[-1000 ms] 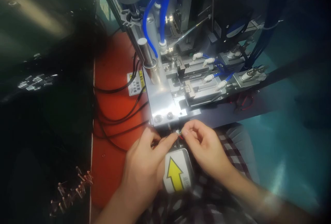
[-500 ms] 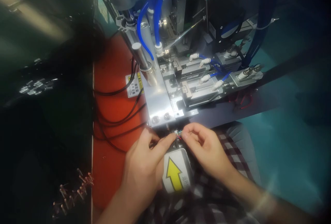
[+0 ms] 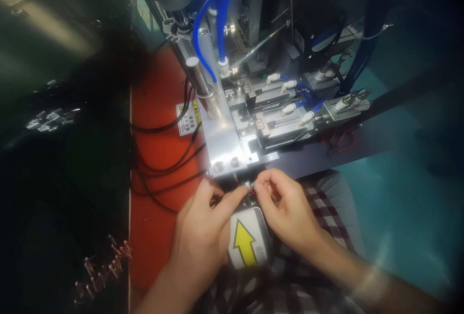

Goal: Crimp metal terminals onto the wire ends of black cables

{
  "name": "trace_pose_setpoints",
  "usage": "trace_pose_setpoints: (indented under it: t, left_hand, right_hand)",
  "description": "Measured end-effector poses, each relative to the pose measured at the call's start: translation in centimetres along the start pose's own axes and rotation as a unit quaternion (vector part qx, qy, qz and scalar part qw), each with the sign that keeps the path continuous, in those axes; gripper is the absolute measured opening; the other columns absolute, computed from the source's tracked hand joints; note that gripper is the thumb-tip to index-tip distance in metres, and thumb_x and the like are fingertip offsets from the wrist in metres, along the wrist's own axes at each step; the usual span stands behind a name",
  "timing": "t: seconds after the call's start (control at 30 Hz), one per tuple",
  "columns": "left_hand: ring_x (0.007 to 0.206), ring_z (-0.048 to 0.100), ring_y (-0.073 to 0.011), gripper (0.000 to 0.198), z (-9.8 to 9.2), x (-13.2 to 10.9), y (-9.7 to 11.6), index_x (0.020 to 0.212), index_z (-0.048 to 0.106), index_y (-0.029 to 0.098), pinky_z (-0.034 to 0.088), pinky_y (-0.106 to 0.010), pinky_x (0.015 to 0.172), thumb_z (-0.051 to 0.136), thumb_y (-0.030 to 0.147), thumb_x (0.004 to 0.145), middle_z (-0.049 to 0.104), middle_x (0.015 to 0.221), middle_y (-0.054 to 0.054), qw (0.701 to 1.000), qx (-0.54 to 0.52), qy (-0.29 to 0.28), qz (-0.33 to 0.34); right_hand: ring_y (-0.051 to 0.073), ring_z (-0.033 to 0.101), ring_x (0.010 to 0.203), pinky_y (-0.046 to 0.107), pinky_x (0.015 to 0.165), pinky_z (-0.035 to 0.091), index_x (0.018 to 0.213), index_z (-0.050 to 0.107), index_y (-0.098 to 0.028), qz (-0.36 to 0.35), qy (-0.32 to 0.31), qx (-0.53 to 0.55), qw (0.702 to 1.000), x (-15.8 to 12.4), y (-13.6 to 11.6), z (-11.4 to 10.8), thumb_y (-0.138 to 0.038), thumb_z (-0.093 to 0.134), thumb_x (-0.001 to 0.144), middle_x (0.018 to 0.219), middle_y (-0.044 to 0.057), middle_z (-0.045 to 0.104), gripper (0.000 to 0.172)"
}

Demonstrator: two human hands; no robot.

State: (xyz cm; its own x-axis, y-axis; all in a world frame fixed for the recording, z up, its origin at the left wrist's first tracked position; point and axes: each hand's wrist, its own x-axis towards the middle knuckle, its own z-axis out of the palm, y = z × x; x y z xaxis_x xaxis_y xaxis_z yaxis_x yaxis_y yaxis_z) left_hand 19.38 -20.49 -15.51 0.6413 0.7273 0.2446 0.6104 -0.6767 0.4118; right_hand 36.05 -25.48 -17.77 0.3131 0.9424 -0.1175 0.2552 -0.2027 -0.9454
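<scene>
Head view: wire ends [image 3: 250,189] pinched at the near edge of the fixture plate [image 3: 223,145].
Left hand [image 3: 203,229] and right hand [image 3: 286,210] are closed fingertip-tight on them, just beyond the arrow label [image 3: 248,245]; strands are best gripped close to the tips.

Orange bench top [image 3: 155,82], left of machine [image 3: 275,121]. Black cables [image 3: 163,162] looped across it. Warning label [image 3: 188,117], yellow, beside steel cylinder [image 3: 200,82]. Metal plate [image 3: 223,140] with 2 bolts [image 3: 218,166] at near edge. Blue hoses [image 3: 203,34] above. Arrow sticker [image 3: 248,244], yellow, pointing up. Copper pins [image 3: 105,265], lower left. Checked cloth [image 3: 326,203], lower right.
</scene>
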Motion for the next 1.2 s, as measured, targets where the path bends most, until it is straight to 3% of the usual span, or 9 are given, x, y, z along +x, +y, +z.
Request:
trace_pose_setpoints:
  t: [0.23, 0.37, 0.57, 0.77, 1.0, 1.2]
  left_hand:
    - [0.069, 0.052, -0.0132, 0.034, 0.0, -0.1, 0.0, 0.111, 0.071, 0.020, 0.046, -0.022, 0.055, 0.047, 0.010, 0.088, 0.052, 0.085, -0.005, 1.000, -0.001, 0.000, 0.006]
    - [0.069, 0.052, -0.0135, 0.034, 0.1, -0.2, -0.1, 0.111, 0.071, 0.020, 0.046, -0.022, 0.055, 0.048, 0.010, 0.088, 0.051, 0.084, -0.005, 1.000, -0.004, -0.004, 0.000]
    - [0.068, 0.052, -0.0134, 0.033, 0.1, 0.0, -0.1, 0.109, 0.072, 0.019, 0.046, -0.022, 0.054, 0.048, 0.011, 0.088, 0.051, 0.083, -0.005, 1.000, -0.004, -0.001, 0.003]
    - [0.068, 0.052, -0.0142, 0.033, 0.1, -0.1, -0.1, 0.110, 0.072, 0.019, 0.046, -0.023, 0.054, 0.048, 0.012, 0.088, 0.052, 0.084, -0.006, 1.000, -0.011, 0.000, 0.001]
    - [0.067, 0.053, -0.0150, 0.032, 0.3, 0.0, 0.0, 0.109, 0.072, 0.016, 0.045, -0.024, 0.053, 0.049, 0.010, 0.087, 0.052, 0.084, -0.007, 1.000, -0.020, 0.014, 0.012]
    - [0.067, 0.051, -0.0147, 0.035, 0.3, -0.2, -0.2, 0.110, 0.072, 0.018, 0.045, -0.024, 0.052, 0.048, 0.007, 0.086, 0.050, 0.083, -0.007, 1.000, -0.014, 0.006, 0.004]
  right_hand:
    - [0.013, 0.051, 0.057, 0.024, 0.051, 0.041, 0.080, 0.059, -0.018, 0.056, -0.012, 0.058, 0.997, -0.9, -0.3, -0.4, -0.030, 0.058, 0.088, 0.068, -0.001, 0.054, 0.014]
    - [0.012, 0.048, 0.056, 0.024, 0.052, 0.040, 0.076, 0.058, -0.018, 0.018, 0.000, 0.019, 1.000, -1.1, -0.7, -0.2, -0.021, 0.056, 0.088, 0.065, -0.002, 0.052, 0.012]
    - [0.013, 0.050, 0.061, 0.027, 0.058, 0.040, 0.077, 0.051, -0.019, -0.093, 0.010, -0.077, 0.993, -0.6, -0.9, -0.2, -0.013, 0.048, 0.090, 0.072, 0.000, 0.051, 0.015]
    - [0.013, 0.051, 0.064, 0.026, 0.060, 0.040, 0.078, 0.051, -0.018, -0.129, 0.005, -0.104, 0.986, -0.4, -0.7, -0.5, -0.011, 0.047, 0.090, 0.073, 0.000, 0.051, 0.015]
    - [0.014, 0.051, 0.061, 0.026, 0.057, 0.040, 0.077, 0.054, -0.017, -0.082, -0.001, -0.103, 0.991, -0.2, -0.4, -0.6, -0.016, 0.048, 0.090, 0.071, 0.001, 0.054, 0.014]
    - [0.017, 0.059, 0.069, 0.027, 0.060, 0.045, 0.083, 0.063, -0.017, 0.075, -0.046, 0.038, 0.995, 0.9, -0.8, -1.4, -0.031, 0.054, 0.089, 0.075, 0.003, 0.064, 0.018]
